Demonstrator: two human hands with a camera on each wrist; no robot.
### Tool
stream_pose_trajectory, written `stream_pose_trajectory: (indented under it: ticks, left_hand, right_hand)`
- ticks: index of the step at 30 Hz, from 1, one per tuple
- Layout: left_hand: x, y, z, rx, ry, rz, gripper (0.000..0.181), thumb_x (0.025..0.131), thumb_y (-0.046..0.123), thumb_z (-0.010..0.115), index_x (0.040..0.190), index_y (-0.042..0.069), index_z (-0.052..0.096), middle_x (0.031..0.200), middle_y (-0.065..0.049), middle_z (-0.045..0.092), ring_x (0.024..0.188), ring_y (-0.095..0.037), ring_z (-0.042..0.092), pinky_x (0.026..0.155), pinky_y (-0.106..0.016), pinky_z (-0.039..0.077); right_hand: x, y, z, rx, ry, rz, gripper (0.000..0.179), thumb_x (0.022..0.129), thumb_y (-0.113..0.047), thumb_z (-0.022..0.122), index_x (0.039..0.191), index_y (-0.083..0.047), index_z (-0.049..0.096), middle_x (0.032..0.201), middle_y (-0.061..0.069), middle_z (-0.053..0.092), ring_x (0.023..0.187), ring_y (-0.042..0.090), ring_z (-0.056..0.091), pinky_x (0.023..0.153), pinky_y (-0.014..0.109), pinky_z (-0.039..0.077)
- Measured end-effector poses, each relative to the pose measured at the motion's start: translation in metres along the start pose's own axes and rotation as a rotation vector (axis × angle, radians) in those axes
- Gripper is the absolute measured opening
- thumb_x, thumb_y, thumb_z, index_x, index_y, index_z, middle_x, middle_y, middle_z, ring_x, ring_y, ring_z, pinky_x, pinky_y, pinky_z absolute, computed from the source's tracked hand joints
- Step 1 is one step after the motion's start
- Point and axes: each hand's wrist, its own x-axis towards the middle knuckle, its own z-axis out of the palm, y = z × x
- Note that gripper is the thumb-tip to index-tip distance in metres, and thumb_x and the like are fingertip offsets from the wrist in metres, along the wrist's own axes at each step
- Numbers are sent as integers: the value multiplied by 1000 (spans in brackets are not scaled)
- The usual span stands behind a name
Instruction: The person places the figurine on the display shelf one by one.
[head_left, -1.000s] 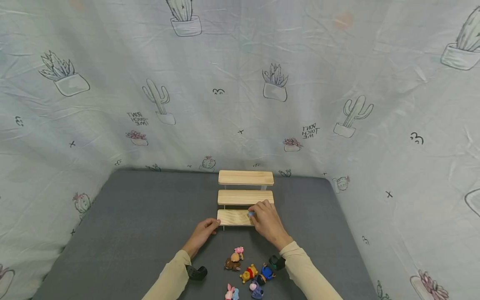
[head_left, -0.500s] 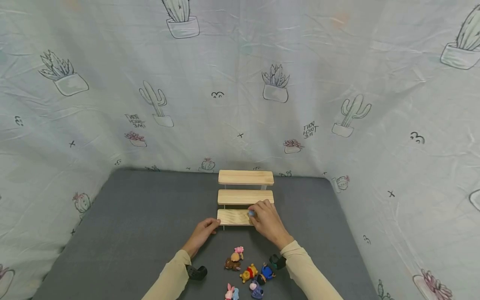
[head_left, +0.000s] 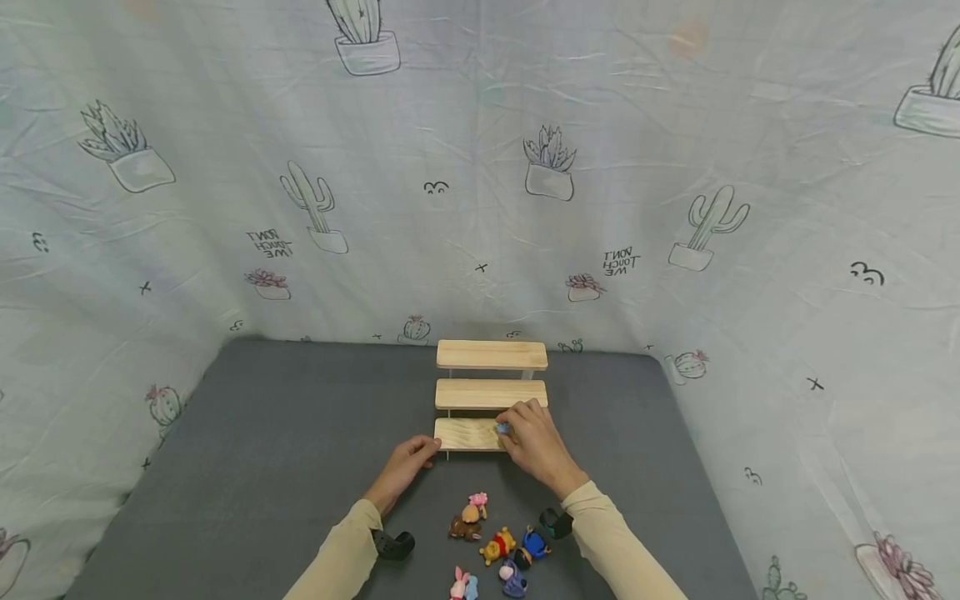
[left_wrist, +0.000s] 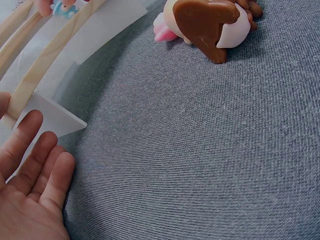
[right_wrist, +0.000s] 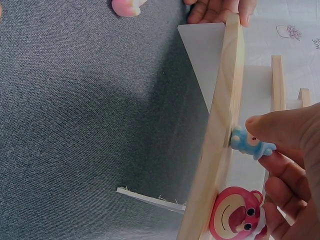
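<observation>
Stillness marks the past second: in the head view the backdrop (head_left: 480, 217) shifts slightly, while the left hand (head_left: 403, 470) and right hand (head_left: 537, 442) stay where they were. That suggests careful positioning of the light-blue figurine (right_wrist: 243, 143) rather than carrying. It sits against the top of the lowest board (head_left: 465, 433), pinched between the right thumb and fingers, beside a red bear figurine (right_wrist: 234, 212). The left hand is unclenched, fingers loosely extended and thumb touching the board's left end, probably steadying it. Counted, there are two hands and three boards, the others being the middle board (head_left: 491, 393) and top board (head_left: 491, 354). Two figurines are at the lowest board. On the grey surface (head_left: 300, 442) lie one yellow bear (head_left: 497, 546), one purple donkey (head_left: 513, 581) and several more; some overlap, so I cannot tell their exact total.
</observation>
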Motion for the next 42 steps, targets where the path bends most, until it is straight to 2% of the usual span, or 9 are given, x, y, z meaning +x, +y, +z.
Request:
stream_pose_trajectory:
  ticks: [11,19,32,42]
  left_hand:
    - [1,0,1,3,11,-1,47,98,52,62,110,7,70,120,-7,66,101,-16,62,87,-32,51]
    - [-1,1,0,-6,10,-2,45,98,50,62,110,8,70,121,-8,66,103,-16,61,88,-32,52]
    - [-4,1,-1,-4,7,1,43,98,49,62,110,8,71,121,-7,66,103,-16,61,88,-33,51]
    - [-1,-2,-3,-10,0,-1,46,98,51,62,111,9,70,120,-7,66,100,-16,61,87,-33,51]
  right_hand:
    - [1,2,2,-51,-5,-16,14,90,-18,78,104,-18,74,101,-5,66,94,16,50,86,37,43]
    - [1,0,4,-75,-10,-6,19,89,-18,79,108,-17,73,104,-3,67,95,17,50,85,37,43]
    - [-1,-3,2,-44,-29,14,30,87,-21,82,116,-17,72,110,-2,67,99,18,51,87,39,41]
    - [-1,-3,2,-77,-6,-1,16,93,-20,76,108,-17,73,103,-3,66,96,18,50,87,39,41]
